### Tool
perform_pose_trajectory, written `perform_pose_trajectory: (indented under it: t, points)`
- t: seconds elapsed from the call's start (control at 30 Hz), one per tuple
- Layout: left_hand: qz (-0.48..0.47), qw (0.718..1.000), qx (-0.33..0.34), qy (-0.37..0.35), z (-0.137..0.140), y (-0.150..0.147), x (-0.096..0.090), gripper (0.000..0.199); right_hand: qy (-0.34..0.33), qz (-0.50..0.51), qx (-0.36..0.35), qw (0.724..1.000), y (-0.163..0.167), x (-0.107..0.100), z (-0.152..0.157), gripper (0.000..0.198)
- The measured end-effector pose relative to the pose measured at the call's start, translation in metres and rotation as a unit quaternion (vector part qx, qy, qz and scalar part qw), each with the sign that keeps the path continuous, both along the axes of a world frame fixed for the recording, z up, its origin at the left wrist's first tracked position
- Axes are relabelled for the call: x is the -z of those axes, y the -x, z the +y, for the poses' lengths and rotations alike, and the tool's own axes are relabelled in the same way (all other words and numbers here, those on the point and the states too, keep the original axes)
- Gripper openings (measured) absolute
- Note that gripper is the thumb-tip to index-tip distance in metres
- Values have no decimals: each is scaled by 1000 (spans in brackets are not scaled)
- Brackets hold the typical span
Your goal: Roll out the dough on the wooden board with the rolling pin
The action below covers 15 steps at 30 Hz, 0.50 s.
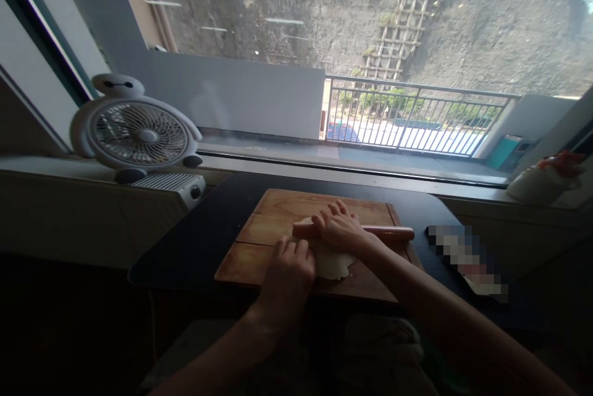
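A flat, pale sheet of dough (pixel 331 265) lies on a wooden board (pixel 259 220), its lower edge uneven. My right hand (pixel 340 227) lies over a brown rolling pin (pixel 389 233), the fingers draped across it and the palm on top. The pin rests across the upper part of the dough, its right end reaching past the board's right side. At the dough's left edge, my left hand (pixel 291 260) has its fingers curled in and closed on the edge; the thumb is hidden.
The board sits on a dark table (pixel 185 248). A blurred-out flat object (pixel 467 263) lies at the table's right. A white fan (pixel 143 133) stands at the left by the window, and a pale pot (pixel 540 185) is on the right of the sill.
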<state>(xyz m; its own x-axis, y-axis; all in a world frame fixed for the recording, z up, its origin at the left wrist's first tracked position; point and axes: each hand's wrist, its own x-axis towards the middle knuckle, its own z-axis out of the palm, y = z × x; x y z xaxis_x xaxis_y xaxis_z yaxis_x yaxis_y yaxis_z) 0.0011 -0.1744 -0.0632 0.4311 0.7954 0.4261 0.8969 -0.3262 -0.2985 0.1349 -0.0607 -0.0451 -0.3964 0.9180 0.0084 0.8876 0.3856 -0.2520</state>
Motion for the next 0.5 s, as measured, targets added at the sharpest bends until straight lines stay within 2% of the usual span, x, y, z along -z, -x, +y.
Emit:
perform_pose_trajectory:
  t: [0.2, 0.3, 0.4, 0.43, 0.5]
  points:
    - [-11, 1000, 6, 8, 1, 2, -1, 25, 8, 5, 96, 995, 10, -12, 45, 50]
    - [-20, 1000, 12, 7, 2, 3, 1, 25, -4, 3, 63, 998, 8, -4, 31, 50]
    - [-30, 999, 20, 5, 2, 3, 3, 24, -64, 7, 11, 998, 1, 6, 14, 48]
    - [-34, 999, 22, 6, 2, 3, 3, 24, -84, 8, 11, 996, 0, 6, 14, 49]
    - [-45, 999, 23, 13, 3, 4, 3, 24, -109, 7, 54, 993, 1, 4, 22, 50]
